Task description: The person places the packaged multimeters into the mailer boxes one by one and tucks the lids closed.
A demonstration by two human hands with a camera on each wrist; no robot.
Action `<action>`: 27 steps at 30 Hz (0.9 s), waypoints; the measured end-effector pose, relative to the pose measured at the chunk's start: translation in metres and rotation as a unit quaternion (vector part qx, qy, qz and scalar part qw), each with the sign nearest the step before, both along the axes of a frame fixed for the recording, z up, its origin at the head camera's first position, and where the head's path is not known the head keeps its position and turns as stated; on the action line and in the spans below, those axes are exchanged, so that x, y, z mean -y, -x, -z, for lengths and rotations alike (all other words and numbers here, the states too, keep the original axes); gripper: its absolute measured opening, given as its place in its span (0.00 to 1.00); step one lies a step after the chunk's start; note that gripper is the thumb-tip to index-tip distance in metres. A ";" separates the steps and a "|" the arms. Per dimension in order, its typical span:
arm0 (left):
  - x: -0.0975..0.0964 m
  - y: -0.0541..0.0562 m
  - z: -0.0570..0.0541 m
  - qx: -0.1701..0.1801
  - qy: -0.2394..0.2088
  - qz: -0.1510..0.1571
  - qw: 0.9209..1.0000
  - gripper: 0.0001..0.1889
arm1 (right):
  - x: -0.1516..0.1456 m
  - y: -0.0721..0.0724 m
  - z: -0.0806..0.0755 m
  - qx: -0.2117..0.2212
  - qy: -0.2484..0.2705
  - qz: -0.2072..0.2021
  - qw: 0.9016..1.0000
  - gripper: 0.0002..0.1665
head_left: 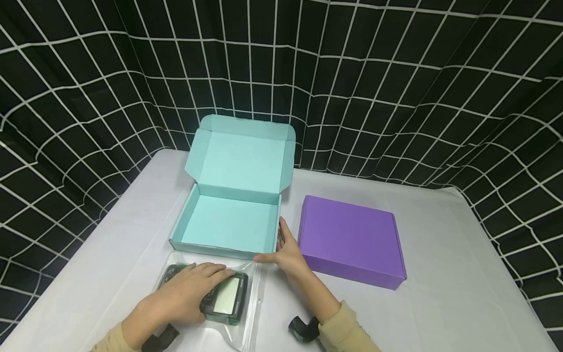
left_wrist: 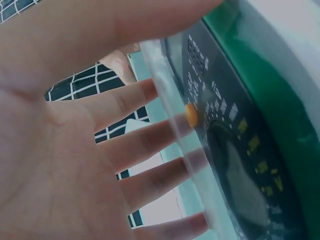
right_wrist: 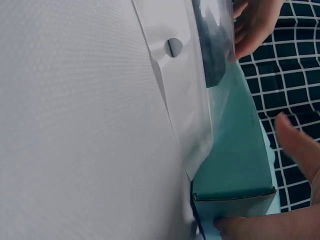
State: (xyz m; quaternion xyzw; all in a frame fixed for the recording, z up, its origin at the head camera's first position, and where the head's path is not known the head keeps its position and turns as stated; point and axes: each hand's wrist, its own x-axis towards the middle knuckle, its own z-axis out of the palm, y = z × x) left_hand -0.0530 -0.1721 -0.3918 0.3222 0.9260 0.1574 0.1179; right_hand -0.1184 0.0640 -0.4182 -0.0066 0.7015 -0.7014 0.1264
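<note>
My left hand [head_left: 186, 291] holds a digital multimeter [head_left: 239, 298] across its sides, thumb at the near edge and fingers over the far one. Black-faced with a green edge, the meter lies inside a clear plastic bag [head_left: 251, 313]. In the left wrist view its dial and an orange button [left_wrist: 191, 115] show close to the fingers [left_wrist: 145, 145]. At the front right corner of an open light-blue box [head_left: 228, 220], my right hand [head_left: 290, 254] touches the side wall with its fingers, thumb stretched toward the front edge. The box has nothing inside.
A closed purple box [head_left: 352, 239] lies to the right of the blue one. The blue box's lid [head_left: 244, 159] stands raised at the back. White cloth covers the table [head_left: 457, 274], and a black curtain with a white grid [head_left: 352, 73] surrounds it.
</note>
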 end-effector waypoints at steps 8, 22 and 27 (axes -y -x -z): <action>-0.001 -0.001 0.001 -0.013 -0.001 0.004 1.000 0.48 | 0.004 0.000 0.005 -0.007 0.016 0.028 0.999 0.70; -0.003 -0.011 0.014 -0.026 0.053 -0.056 0.997 0.54 | 0.005 0.000 0.005 -0.003 0.001 0.034 0.999 0.67; -0.005 -0.013 0.016 -0.032 0.057 -0.051 0.997 0.52 | 0.004 0.000 0.004 -0.007 0.005 0.034 0.999 0.67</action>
